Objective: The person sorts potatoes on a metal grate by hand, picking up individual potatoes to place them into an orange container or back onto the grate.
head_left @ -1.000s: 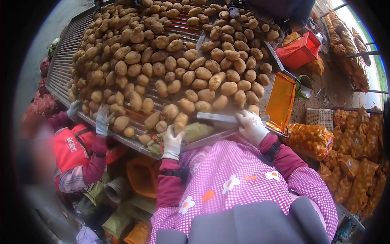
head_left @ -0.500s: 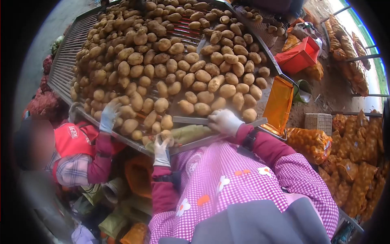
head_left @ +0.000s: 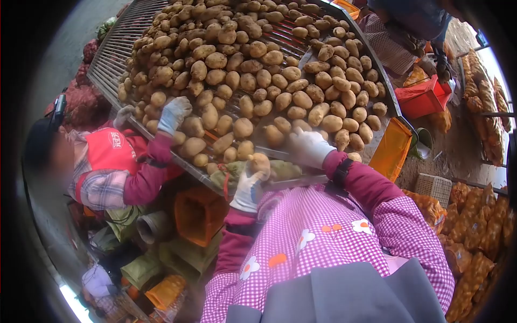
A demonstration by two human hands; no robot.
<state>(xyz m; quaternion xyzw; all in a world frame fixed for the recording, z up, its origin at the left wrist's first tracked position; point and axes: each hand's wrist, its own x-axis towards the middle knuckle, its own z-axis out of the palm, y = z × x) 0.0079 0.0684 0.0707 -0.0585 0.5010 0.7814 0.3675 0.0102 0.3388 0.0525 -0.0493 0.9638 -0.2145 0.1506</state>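
My left hand (head_left: pixel 247 191), in a pale glove, is closed around a potato (head_left: pixel 260 163) at the near edge of the sorting table. My right hand (head_left: pixel 309 149), also gloved, reaches over the table's near side against the closest potatoes (head_left: pixel 274 135). Its fingers are smeared by motion, so I cannot see whether they grip one. Between my hands, a rolled green cloth (head_left: pixel 284 170) lies along the metal rim. A large heap of potatoes (head_left: pixel 215 60) covers the slatted table (head_left: pixel 119 51).
To my left, a co-worker in a red vest (head_left: pixel 110 153) has a gloved hand (head_left: pixel 175 114) on the potatoes. Another person (head_left: pixel 412 20) stands at the far right. A red bin (head_left: pixel 425 98), an orange chute (head_left: pixel 396 148), a white crate (head_left: pixel 432 187) and filled net sacks (head_left: pixel 474 226) are on the right.
My view has shifted, so the table sits further right. My left hand still holds a potato, now raised more clearly. My right hand has left the metal rim and moved onto the potatoes.
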